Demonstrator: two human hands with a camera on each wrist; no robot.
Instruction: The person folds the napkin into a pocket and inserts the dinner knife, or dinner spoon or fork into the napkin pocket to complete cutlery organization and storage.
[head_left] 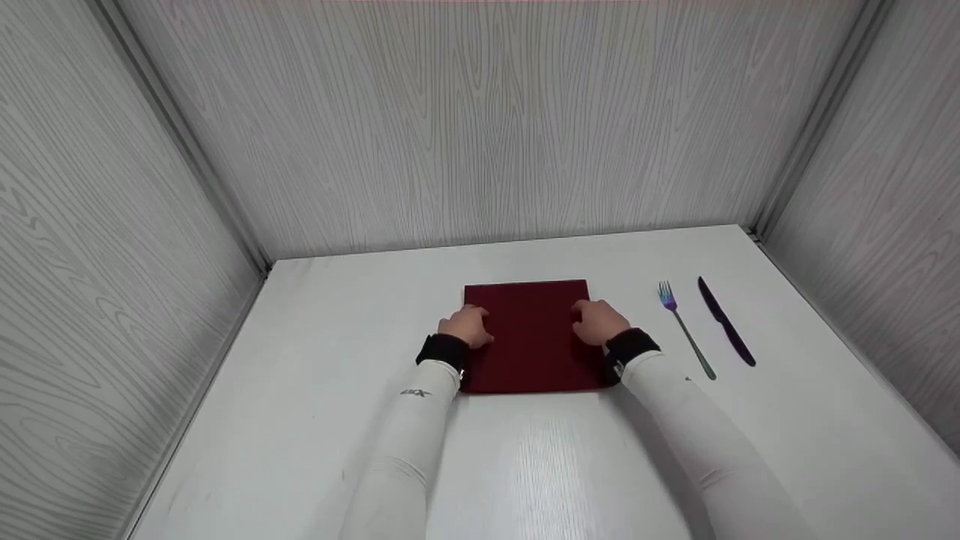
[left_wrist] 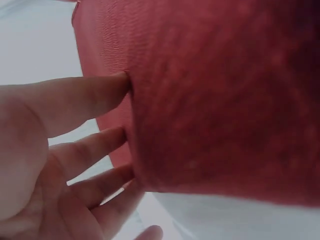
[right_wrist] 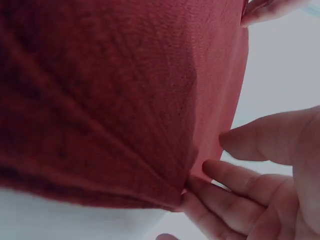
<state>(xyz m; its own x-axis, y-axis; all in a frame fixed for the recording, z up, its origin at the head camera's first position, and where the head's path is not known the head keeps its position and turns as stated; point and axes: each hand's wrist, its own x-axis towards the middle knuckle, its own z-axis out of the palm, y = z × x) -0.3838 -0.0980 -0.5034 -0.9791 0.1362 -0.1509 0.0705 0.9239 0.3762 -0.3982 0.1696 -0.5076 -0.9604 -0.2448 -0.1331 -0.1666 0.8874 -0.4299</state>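
Surface (head_left: 360, 315): white.
Cloth (head_left: 532, 337): dark red, mid-surface, between both hands.
Left hand (head_left: 466, 326): at cloth's left side; fingers spread, tips touching it.
Right hand (head_left: 598, 322): at cloth's right side; thumb apart, fingertips touching cloth.
Knife (head_left: 724, 321): right of fork.
Fork (head_left: 685, 331): right of cloth, tines far.

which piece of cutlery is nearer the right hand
The fork: the tined piece with a bluish-purple sheen at its head. It lies between the right hand and the dark table knife, which is farther right.
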